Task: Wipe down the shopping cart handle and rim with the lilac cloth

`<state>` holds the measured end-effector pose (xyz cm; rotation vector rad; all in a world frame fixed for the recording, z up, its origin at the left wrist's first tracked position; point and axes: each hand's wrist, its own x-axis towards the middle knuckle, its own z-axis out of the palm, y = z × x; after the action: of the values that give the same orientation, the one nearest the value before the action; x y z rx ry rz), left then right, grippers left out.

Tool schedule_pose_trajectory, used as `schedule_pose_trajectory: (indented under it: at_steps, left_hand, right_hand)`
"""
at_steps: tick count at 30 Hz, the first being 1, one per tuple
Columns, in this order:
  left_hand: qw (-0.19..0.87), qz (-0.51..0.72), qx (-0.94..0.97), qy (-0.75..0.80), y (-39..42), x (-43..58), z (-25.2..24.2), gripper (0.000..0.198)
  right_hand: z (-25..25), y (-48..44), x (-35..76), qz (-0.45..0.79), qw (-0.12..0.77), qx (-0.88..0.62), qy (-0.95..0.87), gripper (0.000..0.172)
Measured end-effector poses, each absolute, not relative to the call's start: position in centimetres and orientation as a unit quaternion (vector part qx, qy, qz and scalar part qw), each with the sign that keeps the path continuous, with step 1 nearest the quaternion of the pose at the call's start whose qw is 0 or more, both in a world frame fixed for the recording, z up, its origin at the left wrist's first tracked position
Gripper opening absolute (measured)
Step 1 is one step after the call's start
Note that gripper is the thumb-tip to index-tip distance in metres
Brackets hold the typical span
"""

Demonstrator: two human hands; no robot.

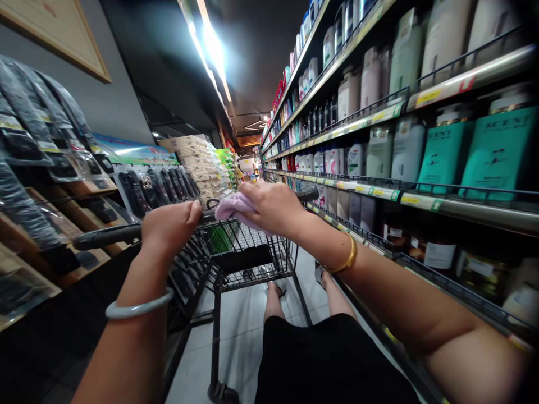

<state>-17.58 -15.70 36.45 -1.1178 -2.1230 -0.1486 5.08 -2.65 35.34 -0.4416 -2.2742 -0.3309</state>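
Observation:
My left hand is wrapped round the dark handlebar of a shopping cart, left of its middle. In my right hand is a bunched lilac cloth, pressed onto the same bar near its centre; the fingertips are partly hidden by the hand and cloth. Below the bar stands the cart's black wire basket, with something green showing through its mesh. A pale bangle is on my left wrist and a gold one on my right.
Along the right run shelves of shampoo-like bottles, including large teal ones. Packaged goods hang on a rack at the left. Stacked boxes stand further ahead. My feet are on the tiled floor behind the cart.

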Motion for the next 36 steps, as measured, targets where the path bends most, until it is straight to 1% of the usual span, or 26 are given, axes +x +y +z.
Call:
schedule_pose_trajectory:
  at_steps: [3,6,8,10,11,14,17,19,22,24,27,32,34,36]
  left_hand:
    - [0.368,-0.061,-0.431,-0.821,-16.7,-18.5,36.6,0.061]
    - [0.373,-0.068,-0.459,-0.803,-17.2,-18.5,36.5,0.059]
    - [0.389,-0.082,-0.475,-0.785,-16.8,-17.3,36.3,0.059]
    - [0.409,-0.116,-0.493,-0.759,-15.6,-15.0,36.0,0.058]
    - [0.414,-0.156,-0.514,-0.735,-14.8,-13.6,35.8,0.057]
    - [0.384,-0.184,-0.565,-0.707,-11.8,-9.9,35.4,0.053]
    - [0.390,-0.171,-0.533,-0.731,-9.5,-8.3,35.0,0.063]
    - [0.392,-0.161,-0.522,-0.740,-8.9,-8.3,34.7,0.071]
    - [0.390,-0.152,-0.519,-0.746,-9.0,-8.7,34.2,0.076]
    - [0.395,-0.145,-0.515,-0.746,-9.5,-8.9,34.0,0.076]
    - [0.412,-0.140,-0.509,-0.742,-10.5,-8.9,33.7,0.075]
    - [0.406,-0.176,-0.481,-0.757,-12.3,-9.1,33.5,0.086]
    - [0.410,-0.172,-0.472,-0.761,-13.2,-9.2,33.5,0.086]
    - [0.419,-0.165,-0.461,-0.765,-13.9,-9.2,33.5,0.086]
  right_hand:
    - [35.8,-2.1,7.3,-0.155,0.383,-0.202,-0.888,0.048]
    - [35.6,-1.5,8.9,-0.147,0.396,-0.256,-0.869,0.047]
    - [35.1,-1.4,8.9,-0.146,0.410,-0.248,-0.865,0.045]
    - [34.7,-1.6,8.0,-0.153,0.415,-0.208,-0.872,0.042]
    - [34.7,-1.6,7.4,-0.152,0.414,-0.192,-0.877,0.041]
    - [35.5,-1.1,5.6,-0.108,0.404,-0.204,-0.885,0.043]
    - [36.6,0.2,4.5,-0.039,0.396,-0.273,-0.876,0.040]
    - [36.8,0.7,4.3,-0.023,0.399,-0.294,-0.868,0.041]
    - [36.1,0.2,4.6,-0.042,0.414,-0.285,-0.863,0.053]
    - [35.1,-0.7,5.0,-0.060,0.428,-0.279,-0.857,0.056]
    - [33.4,-2.2,6.2,-0.085,0.450,-0.257,-0.851,0.055]
    - [31.2,-4.4,8.4,-0.110,0.481,-0.202,-0.846,0.051]
    - [31.2,-5.3,8.8,-0.086,0.512,-0.211,-0.828,0.048]
    - [31.6,-6.3,8.7,-0.037,0.562,-0.216,-0.798,0.047]
